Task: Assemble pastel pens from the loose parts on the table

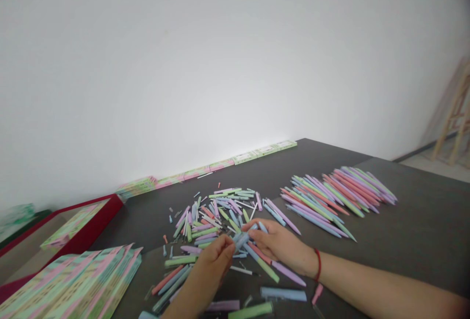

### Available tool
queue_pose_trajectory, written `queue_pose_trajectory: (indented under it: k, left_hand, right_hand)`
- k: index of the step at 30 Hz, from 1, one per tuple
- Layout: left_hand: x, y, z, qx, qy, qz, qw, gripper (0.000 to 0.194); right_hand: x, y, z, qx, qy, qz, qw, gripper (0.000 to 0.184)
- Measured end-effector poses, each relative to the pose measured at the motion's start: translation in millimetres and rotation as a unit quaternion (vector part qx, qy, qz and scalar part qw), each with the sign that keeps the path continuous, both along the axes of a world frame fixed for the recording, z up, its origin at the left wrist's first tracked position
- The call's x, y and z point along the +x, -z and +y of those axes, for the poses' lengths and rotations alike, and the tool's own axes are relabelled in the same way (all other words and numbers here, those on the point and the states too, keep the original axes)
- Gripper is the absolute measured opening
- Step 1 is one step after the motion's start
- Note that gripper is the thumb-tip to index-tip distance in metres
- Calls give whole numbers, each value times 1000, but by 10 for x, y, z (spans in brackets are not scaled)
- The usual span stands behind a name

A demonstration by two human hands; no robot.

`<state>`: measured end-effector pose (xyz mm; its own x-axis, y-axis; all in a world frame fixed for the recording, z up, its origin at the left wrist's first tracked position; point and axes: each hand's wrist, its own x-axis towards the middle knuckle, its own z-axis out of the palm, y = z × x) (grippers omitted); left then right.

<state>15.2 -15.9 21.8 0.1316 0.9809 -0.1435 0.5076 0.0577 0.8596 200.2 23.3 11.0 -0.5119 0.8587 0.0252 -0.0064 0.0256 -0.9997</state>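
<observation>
A pale, plain wall (220, 64) rises behind a dark table (411, 231); nearest on the table lie a green pen part (253, 310) and a blue pen part (283, 294), with a stack of printed packs (88, 282) to the left. Just beyond, the left hand (215, 256) pinches light-blue pen parts (241, 241) in a narrow grip; the right hand (277, 241), a red cord (318, 264) at its wrist, holds them from the other side, its fingers curled fairly close. The step in hand looks like fine two-handed handling of these parts; the next move calls for a light pinch, steady alignment and care not to catch the loose pens underneath.

Around and beyond the hands spreads a mixed heap of pen pieces (205, 234); to the right, whole-looking pens (330, 201) lie roughly side by side; to the left stands an open red box (106, 211) with a printed pack (73, 226) inside; farther back, flat packs (264, 151) run along the wall, and a wooden frame (455, 118) stands past the table.

The fingers hide where the held parts meet, so whether they are joined I cannot tell; the small clear bits are blurred; the near packs, red box and left forearm are cut off.
</observation>
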Motion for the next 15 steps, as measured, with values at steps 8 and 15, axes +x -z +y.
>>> queue_pose_trajectory:
  k: [8,15]
  left_hand:
    - [-12,2,-2,114,35,340,933,15]
    - [69,91,21,135,35,386,912,15]
  right_hand:
    - [68,17,66,120,48,-97,987,22]
    - [60,37,30,163,16,-238,957,13]
